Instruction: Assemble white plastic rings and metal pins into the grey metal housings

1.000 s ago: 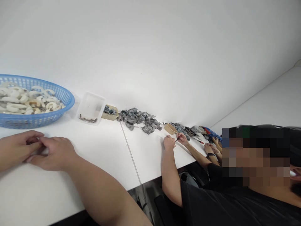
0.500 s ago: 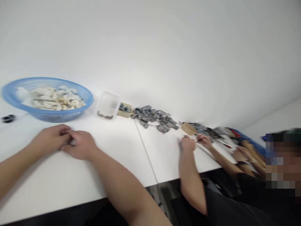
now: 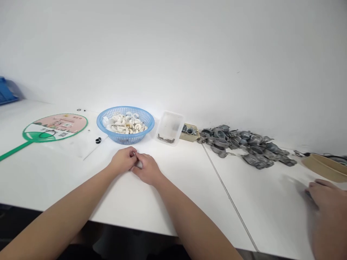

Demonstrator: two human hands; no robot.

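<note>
My left hand (image 3: 122,160) and my right hand (image 3: 148,169) meet over the white table, fingertips bent and touching. Both are closed; whatever sits between the fingers is hidden or too small to name. Just behind them stands a blue plastic basket (image 3: 126,138) heaped with white curved pieces (image 3: 127,124). To its right, a clear plastic box (image 3: 171,124) leans tilted, with several thin metal pins (image 3: 166,139) along its lower side. Beside that is a tan box (image 3: 189,137) holding small metal parts.
Grey metal parts (image 3: 238,142) lie piled along the wall to the right. A co-worker's hand (image 3: 329,202) is at the right edge near a tan tray (image 3: 324,168). On the left lie a green-handled fan (image 3: 61,124) and black rings (image 3: 98,140). A blue bin (image 3: 7,90) stands far left.
My view has swung left, bringing the fan and blue bin into sight; most of the co-worker has left the frame. My hands stay together in much the same pose.
</note>
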